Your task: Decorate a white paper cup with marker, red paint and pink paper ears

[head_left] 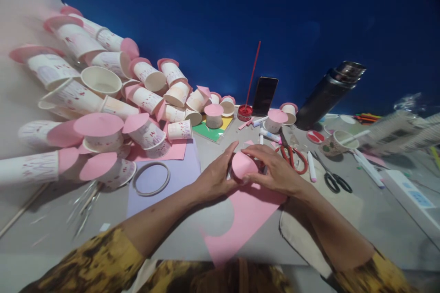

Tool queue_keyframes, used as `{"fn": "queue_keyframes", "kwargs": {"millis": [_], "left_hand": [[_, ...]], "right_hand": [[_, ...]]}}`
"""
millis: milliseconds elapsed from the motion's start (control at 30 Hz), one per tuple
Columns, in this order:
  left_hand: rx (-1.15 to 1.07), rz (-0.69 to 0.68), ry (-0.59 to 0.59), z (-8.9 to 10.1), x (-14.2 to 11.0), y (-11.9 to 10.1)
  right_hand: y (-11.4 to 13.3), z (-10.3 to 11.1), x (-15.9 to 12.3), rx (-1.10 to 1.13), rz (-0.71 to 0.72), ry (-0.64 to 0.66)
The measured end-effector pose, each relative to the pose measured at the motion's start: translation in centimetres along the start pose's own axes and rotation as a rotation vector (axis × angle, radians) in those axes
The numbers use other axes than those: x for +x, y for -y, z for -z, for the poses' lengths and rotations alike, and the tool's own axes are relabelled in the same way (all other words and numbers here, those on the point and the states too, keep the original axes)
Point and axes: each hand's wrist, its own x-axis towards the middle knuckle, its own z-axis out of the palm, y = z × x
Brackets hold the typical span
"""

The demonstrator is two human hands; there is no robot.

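My left hand (pixel 216 171) is closed around the side of a paper cup, most of which is hidden by my fingers. A pink paper disc (pixel 243 164) covers the top of that cup. From the other side my right hand (pixel 275 169) grips the same cup, its thumb pressing the front edge of the disc. Beneath both hands lies a sheet of pink paper (pixel 245 219) with rounded cut-outs. Close by my right hand are red-handled pliers (pixel 298 160) and a capped marker (pixel 311 167).
Many decorated paper cups (pixel 147 96) with pink tops are heaped at the left. A grey ring (pixel 151 178) lies on purple paper (pixel 185 165). Rightward are black scissors (pixel 333 178), a dark flask (pixel 326 96) and a white power strip (pixel 412 201). A phone (pixel 265 95) leans against the blue wall.
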Motion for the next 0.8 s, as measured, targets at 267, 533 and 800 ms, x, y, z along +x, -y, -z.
{"fn": "queue_keyframes", "kwargs": {"millis": [267,533,800], "left_hand": [[-0.002,-0.141,-0.027,0.1,-0.49,1.06],[-0.125,-0.054,-0.013,0.76,-0.73,0.49],[-0.185,0.0,-0.066,0.18,-0.4,0.3]], "right_hand": [[0.25,0.04,-0.02,-0.001,-0.052,0.022],[-0.06,-0.22,-0.16,0.066,-0.104,0.004],[-0.26,-0.52,-0.29,0.072,-0.146,-0.022]]}}
